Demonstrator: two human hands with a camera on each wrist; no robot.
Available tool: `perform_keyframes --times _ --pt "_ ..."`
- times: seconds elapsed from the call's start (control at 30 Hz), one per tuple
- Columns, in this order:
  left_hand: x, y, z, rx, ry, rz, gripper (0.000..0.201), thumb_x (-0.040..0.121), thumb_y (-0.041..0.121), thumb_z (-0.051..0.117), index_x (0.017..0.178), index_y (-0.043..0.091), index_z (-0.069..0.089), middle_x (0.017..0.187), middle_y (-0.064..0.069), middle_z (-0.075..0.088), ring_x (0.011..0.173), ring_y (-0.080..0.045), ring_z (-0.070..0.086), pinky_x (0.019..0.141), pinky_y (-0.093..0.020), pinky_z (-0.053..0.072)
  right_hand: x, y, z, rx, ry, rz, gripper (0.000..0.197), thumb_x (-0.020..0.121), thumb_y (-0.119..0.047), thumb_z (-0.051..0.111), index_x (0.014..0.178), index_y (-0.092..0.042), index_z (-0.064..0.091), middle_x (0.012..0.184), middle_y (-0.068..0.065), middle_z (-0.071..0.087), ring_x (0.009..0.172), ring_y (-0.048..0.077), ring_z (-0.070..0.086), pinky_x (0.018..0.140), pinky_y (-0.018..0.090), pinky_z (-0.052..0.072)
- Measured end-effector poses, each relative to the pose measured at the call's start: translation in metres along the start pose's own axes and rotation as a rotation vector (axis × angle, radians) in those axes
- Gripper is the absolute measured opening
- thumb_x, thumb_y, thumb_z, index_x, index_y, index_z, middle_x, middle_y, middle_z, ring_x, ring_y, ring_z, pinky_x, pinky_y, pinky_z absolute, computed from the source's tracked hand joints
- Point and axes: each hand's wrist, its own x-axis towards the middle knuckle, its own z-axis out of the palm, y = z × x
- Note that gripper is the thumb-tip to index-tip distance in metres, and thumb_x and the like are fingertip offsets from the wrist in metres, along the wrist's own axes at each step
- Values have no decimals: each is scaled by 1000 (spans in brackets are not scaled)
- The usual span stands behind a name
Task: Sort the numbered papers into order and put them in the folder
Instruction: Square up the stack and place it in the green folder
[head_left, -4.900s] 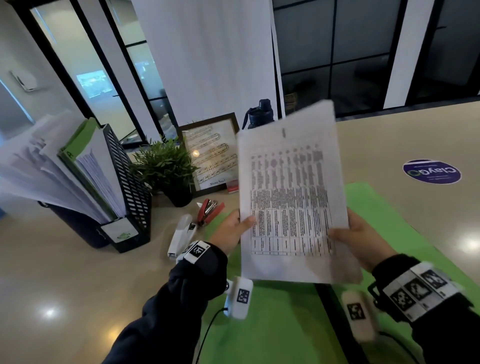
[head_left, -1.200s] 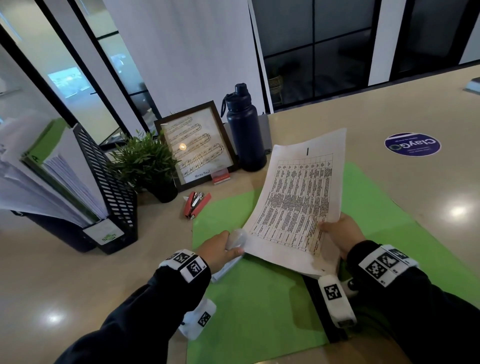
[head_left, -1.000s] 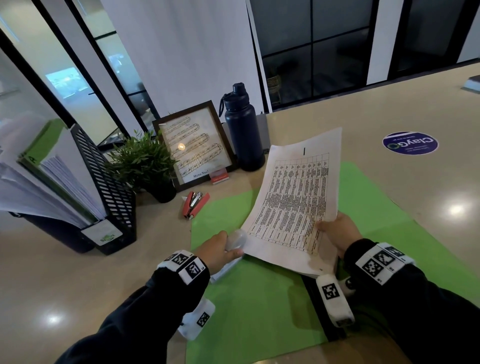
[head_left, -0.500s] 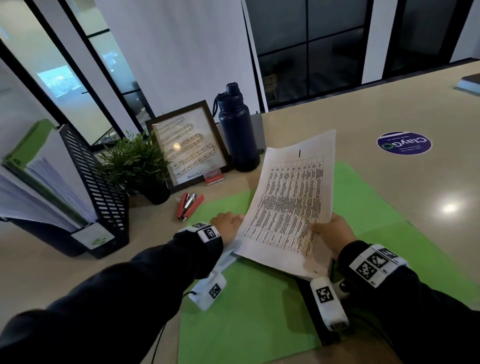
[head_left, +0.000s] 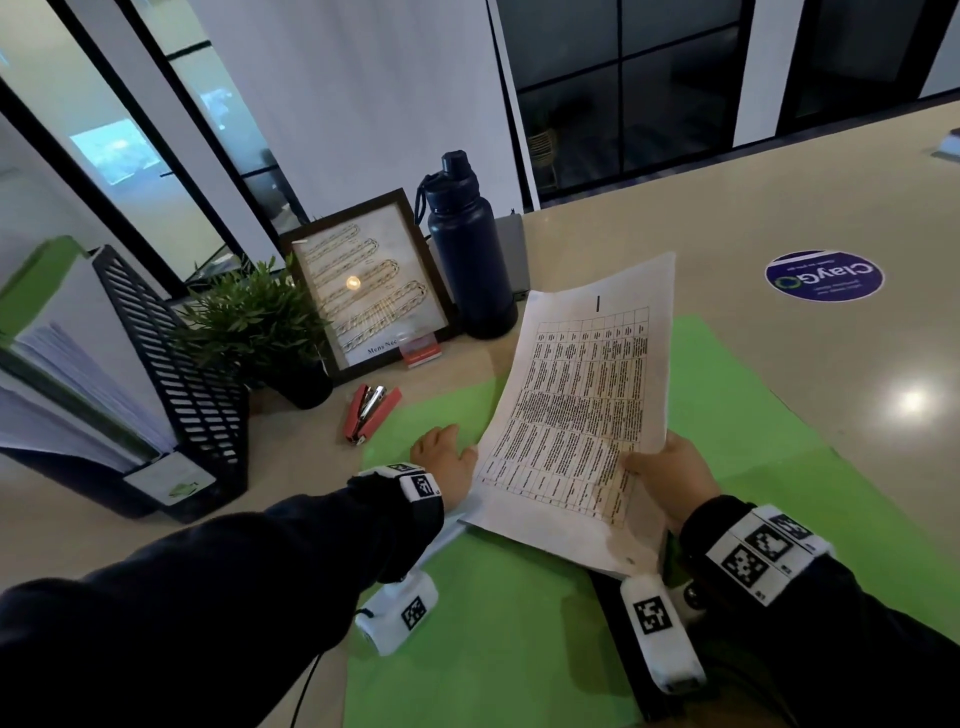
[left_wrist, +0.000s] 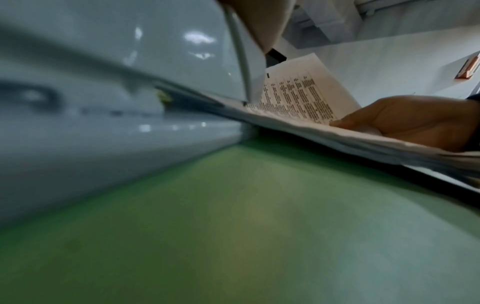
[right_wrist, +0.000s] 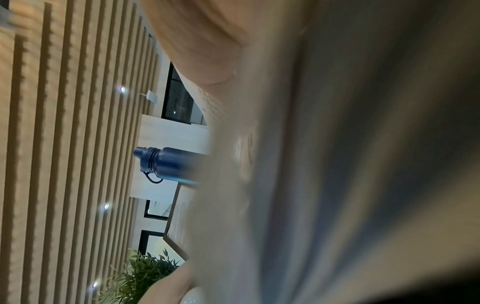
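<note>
A stack of printed papers (head_left: 582, 405) with a table on the top sheet is tilted above the open green folder (head_left: 519, 649). My right hand (head_left: 670, 467) pinches the stack at its near right edge, thumb on top; the left wrist view shows this hand (left_wrist: 415, 121) on the papers (left_wrist: 298, 96) as well. My left hand (head_left: 447, 452) grips a white stapler (left_wrist: 249, 67) at the stack's left edge. Its front end meets the paper's edge in the left wrist view. Blurred paper (right_wrist: 363, 164) fills most of the right wrist view.
A red stapler (head_left: 371, 413) lies left of the folder. Behind it stand a potted plant (head_left: 260, 322), a framed picture (head_left: 363, 291) and a dark blue bottle (head_left: 470, 260). A black file rack (head_left: 171, 374) full of papers is at the far left. A round purple sticker (head_left: 823, 275) marks the table at right.
Both hands first held the papers upright. The left hand then took the white stapler and has slid forward with it along the stack's left edge. The right hand keeps its hold.
</note>
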Motion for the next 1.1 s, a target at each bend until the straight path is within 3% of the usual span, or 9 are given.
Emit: perform_keyframes --times 0.13,0.27,0.43,0.6,0.77,1.0,1.1 --pt "1 -2 1 45 -32 18 54 99 27 34 148 14 16 156 -10 16 144 -29 14 118 -44 16 5 4 -1 -2 7 -3 30 88 -1 55 118 -6 56 97 9 64 85 29 61 79 40 52" --pt "0 -2 -1 110 -61 29 58 98 23 34 150 19 7 158 -6 8 145 -26 11 118 -45 15 12 9 -1 17 -12 -1 20 89 -1 55 106 -13 57 96 9 66 86 30 64 79 40 53" --pt "-5 6 -2 247 -62 58 62 97 16 34 149 27 2 159 3 3 146 -22 5 115 -55 14 20 15 -1 36 -31 -6 18 90 -2 55 100 -17 58 94 8 69 85 28 66 80 42 54" --pt "-6 11 -5 295 -107 91 68 94 10 31 148 30 -4 159 5 -4 146 -20 -3 117 -55 7 16 15 -2 30 -46 -28 20 91 -2 52 103 -18 57 87 3 68 79 24 66 60 30 51" --pt "-5 17 -7 321 -150 72 76 91 3 35 148 30 -6 159 3 -6 146 -22 -2 115 -59 6 11 11 -1 -21 -29 -31 30 92 -3 51 121 -7 55 103 10 66 84 25 62 73 34 51" --pt "-5 22 -10 315 -121 85 77 88 0 37 149 29 0 159 0 0 146 -24 3 114 -60 7 6 5 1 -44 -9 -25 32 91 -4 51 123 -7 54 107 10 65 85 24 60 72 32 50" --pt "-5 25 -14 266 -147 92 77 88 0 38 149 29 0 159 0 1 146 -25 4 115 -59 6 4 2 -1 -51 9 -25 34 90 -3 52 124 -8 55 109 11 65 88 25 60 79 35 51"
